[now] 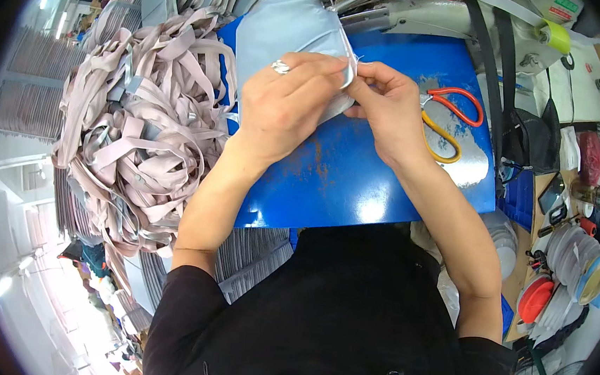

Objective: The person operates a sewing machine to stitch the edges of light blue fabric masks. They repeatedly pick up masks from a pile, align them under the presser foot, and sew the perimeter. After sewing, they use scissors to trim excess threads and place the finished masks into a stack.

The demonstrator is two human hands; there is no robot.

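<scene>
A pale grey-blue fabric piece (277, 23) with a white-edged seam lies under a sewing machine on a blue work plate (342, 184). My left hand (285, 102), a ring on one finger, grips the piece's right edge from above, fingers bent together. My right hand (383, 109) pinches the same edge just beside it; the fingertips partly hide each other. Scissors with red and yellow handles (462, 94) lie beside my right hand on the plate.
A large tangled heap of pink and grey straps (135, 132) sits at the left, with stacked grey pieces (26, 88) beyond. The machine arm (419, 13) crosses the back. At right stand black straps (487, 47), cluttered shelving and round spools (569, 265).
</scene>
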